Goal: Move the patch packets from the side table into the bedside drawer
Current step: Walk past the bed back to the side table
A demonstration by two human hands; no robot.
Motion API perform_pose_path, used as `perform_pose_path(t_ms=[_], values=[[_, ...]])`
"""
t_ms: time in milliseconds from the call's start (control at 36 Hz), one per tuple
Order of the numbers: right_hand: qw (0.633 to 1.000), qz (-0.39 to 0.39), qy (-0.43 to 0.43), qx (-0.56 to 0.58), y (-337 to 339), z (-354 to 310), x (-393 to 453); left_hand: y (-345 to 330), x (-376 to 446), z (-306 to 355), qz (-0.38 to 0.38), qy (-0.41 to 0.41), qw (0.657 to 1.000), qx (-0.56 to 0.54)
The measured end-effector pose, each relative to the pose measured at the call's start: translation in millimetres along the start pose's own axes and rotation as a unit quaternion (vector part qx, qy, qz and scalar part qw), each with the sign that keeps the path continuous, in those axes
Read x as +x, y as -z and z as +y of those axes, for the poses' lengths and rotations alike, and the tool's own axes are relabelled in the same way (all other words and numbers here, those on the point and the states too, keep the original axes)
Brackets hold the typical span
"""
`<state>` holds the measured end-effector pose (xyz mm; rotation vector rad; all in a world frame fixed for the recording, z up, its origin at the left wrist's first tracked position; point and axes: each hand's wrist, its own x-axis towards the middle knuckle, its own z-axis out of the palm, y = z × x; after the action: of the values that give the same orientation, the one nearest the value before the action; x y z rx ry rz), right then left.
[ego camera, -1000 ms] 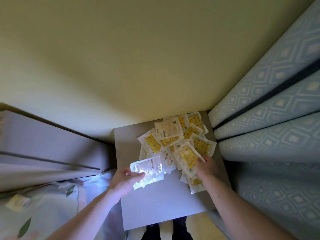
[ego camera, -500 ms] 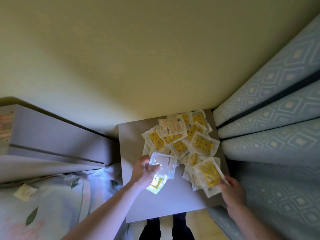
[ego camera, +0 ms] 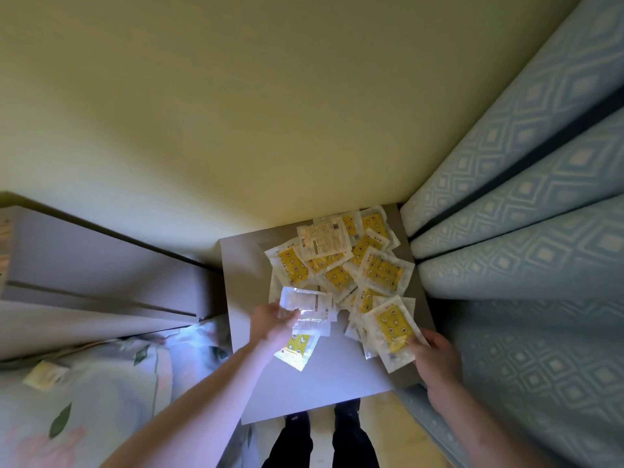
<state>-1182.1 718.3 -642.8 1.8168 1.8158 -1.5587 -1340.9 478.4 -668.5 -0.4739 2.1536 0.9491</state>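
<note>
Yellow-and-white packets: a loose heap of patch packets lay overlapping on the far half of the side table, most showing yellow printed faces, one showing a white label side.
Left hand: fingers curled round a few packets held just above the tabletop, a clear-backed packet uppermost and a yellow-faced one hanging below the palm.
Right hand: pinching the near corner of another packet at the heap's near right edge, yellow face up.
Side table: grey top, its near half bare, set against the pale wall.
Curtain: blue diamond-patterned folds hung just to the table's right.
Bed cover: floral fabric lay to the left, a pale packet-like item resting on it.
Legs: dark trousers showed below the table's near edge.
</note>
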Motion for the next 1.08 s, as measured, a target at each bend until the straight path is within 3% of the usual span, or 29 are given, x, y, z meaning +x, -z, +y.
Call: perform_pose_path(t_ms=[194, 528, 833, 1083], values=[[0.996, -0.013, 0.048, -0.072, 15, -21, -46, 21, -74, -5, -0.022, -0.06, 0.993, 0.096], [0.972, -0.052, 0.168, -0.154, 50, -57, -166, 78, -205, -21, -0.008, -0.152, 0.98, 0.129], [0.955, -0.112, 0.216, -0.167, 68, -54, -221, 93, -283, -42, 0.083, -0.176, 0.978, 0.079], [0.9, -0.217, 0.315, -0.209, 76, -56, -239, 94, -357, -77, 0.172, -0.148, 0.974, 0.02]])
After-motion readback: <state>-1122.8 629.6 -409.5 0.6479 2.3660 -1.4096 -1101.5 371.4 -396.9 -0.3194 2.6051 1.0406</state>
